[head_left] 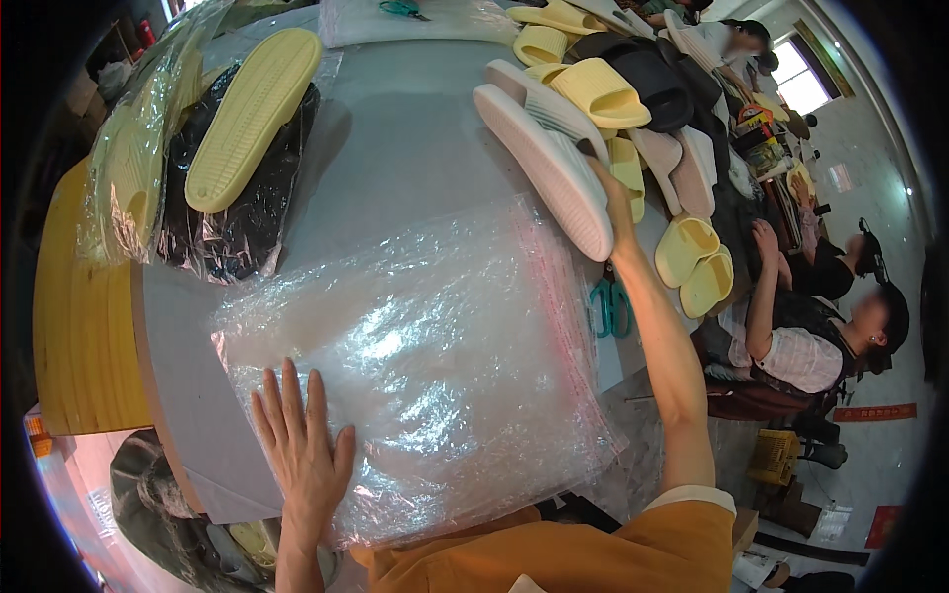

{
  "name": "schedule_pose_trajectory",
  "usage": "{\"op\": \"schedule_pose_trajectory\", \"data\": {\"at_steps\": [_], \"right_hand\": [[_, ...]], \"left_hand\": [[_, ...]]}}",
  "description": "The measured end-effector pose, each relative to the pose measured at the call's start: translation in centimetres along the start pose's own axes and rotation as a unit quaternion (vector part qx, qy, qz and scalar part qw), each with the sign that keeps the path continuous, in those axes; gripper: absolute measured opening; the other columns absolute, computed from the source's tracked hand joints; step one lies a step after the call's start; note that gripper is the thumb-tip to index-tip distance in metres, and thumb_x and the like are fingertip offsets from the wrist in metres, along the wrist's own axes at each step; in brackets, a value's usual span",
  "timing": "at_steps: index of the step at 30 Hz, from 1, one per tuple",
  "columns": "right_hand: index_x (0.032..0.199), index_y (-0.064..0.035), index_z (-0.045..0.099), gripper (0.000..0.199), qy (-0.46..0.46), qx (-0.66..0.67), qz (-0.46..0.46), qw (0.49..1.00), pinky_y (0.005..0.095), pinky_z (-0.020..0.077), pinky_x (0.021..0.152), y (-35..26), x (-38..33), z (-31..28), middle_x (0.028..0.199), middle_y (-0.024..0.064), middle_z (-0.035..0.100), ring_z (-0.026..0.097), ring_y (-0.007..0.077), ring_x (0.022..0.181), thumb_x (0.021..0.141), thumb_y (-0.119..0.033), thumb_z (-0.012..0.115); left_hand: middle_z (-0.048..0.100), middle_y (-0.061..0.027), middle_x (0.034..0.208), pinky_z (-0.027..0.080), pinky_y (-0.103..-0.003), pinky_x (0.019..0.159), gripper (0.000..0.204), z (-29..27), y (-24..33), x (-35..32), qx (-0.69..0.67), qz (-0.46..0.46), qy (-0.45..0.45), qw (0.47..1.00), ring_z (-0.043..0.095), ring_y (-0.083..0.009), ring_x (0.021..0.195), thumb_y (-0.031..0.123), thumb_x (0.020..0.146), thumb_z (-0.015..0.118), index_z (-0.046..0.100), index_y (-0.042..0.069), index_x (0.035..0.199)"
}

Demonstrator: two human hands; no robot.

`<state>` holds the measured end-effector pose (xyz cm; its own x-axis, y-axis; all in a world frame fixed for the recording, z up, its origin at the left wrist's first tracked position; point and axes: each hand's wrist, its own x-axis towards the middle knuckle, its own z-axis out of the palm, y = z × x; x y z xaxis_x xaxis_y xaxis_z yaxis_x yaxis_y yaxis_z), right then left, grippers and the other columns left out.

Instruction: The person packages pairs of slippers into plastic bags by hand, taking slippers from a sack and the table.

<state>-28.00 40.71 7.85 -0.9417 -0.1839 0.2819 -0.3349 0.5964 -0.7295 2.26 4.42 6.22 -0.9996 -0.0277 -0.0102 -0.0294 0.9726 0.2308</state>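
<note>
My left hand [304, 445] lies flat with its fingers spread on a stack of clear plastic bags [425, 346], which has a pinkish strip along its right edge. With my right arm stretched forward, my right hand [615, 198] grips a pale grey slide slipper [544, 173], its ribbed sole turned toward the left. Right behind it, against it, is a matching grey slipper [539, 104]; whether my hand holds that one too is hidden. Green-handled scissors [610, 304] lie beside the bags, below my right wrist.
A yellow slipper [255, 119] lies sole up on black plastic-wrapped goods [232, 232] at the left. Yellow, black and grey slippers crowd the far right, including a yellow pair [692, 262]. More scissors [402, 9] lie at the back. Other people [811, 346] sit along the right.
</note>
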Motion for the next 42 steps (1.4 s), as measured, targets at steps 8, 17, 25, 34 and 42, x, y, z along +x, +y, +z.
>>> {"op": "schedule_pose_trajectory", "data": {"at_steps": [8, 17, 25, 34, 42], "right_hand": [[0.128, -0.0042, 0.064, 0.039, -0.047, -0.018, 0.002, 0.999, 0.0327, 0.0493, 0.092, 1.9, -0.1, 0.9, 0.116, 0.0113, 0.070, 0.064, 0.0184, 0.105, 0.089, -0.004, 0.060], [0.134, -0.0063, 0.061, 0.038, -0.153, -0.198, -0.169, 0.953, 0.0300, 0.0464, 0.098, 2.8, 0.7, 0.2, 0.122, 0.0102, 0.069, 0.063, 0.0186, 0.111, 0.097, -0.016, 0.056], [0.129, -0.0085, 0.066, 0.035, -0.109, 0.068, 0.006, 0.992, 0.0376, 0.0422, 0.107, 1.3, 0.9, 1.8, 0.127, 0.0126, 0.068, 0.058, 0.0276, 0.124, 0.097, -0.020, 0.056], [0.135, -0.0063, 0.061, 0.039, -0.093, -0.026, -0.067, 0.993, 0.0328, 0.0444, 0.104, -0.7, 1.1, 3.0, 0.132, 0.0134, 0.063, 0.058, 0.0225, 0.122, 0.097, -0.015, 0.059], [0.140, 0.0004, 0.052, 0.041, -0.025, 0.292, 0.061, 0.954, 0.0258, 0.0478, 0.094, 3.8, 0.9, 2.9, 0.129, 0.0064, 0.060, 0.058, 0.0126, 0.110, 0.104, -0.018, 0.055]], "left_hand": [[0.023, -0.0231, 0.162, 0.007, -0.059, 0.123, 0.070, 0.3, -0.3, 0.0, -0.010, 0.012, 0.010, 1.000, 0.012, -0.0433, 0.152, 0.024, 0.086, 0.063, 0.042, 0.001, 0.148], [0.022, -0.0203, 0.164, 0.005, -0.056, 0.124, 0.073, 0.3, -0.4, 0.0, -0.023, 0.010, 0.016, 1.000, 0.012, -0.0405, 0.153, 0.020, 0.084, 0.061, 0.038, 0.003, 0.151], [0.022, -0.0205, 0.163, 0.006, -0.057, 0.123, 0.072, 0.0, -0.5, -0.1, -0.026, 0.005, 0.010, 1.000, 0.013, -0.0409, 0.153, 0.020, 0.084, 0.061, 0.039, 0.003, 0.151], [0.022, -0.0201, 0.164, 0.006, -0.057, 0.124, 0.073, 0.1, -0.7, 0.1, -0.028, 0.003, 0.008, 1.000, 0.012, -0.0401, 0.153, 0.020, 0.083, 0.062, 0.039, 0.003, 0.150], [0.021, -0.0180, 0.164, 0.005, -0.056, 0.124, 0.074, 0.2, -0.7, -0.1, -0.040, 0.000, 0.014, 0.999, 0.011, -0.0387, 0.153, 0.021, 0.084, 0.062, 0.038, 0.006, 0.152]]}}
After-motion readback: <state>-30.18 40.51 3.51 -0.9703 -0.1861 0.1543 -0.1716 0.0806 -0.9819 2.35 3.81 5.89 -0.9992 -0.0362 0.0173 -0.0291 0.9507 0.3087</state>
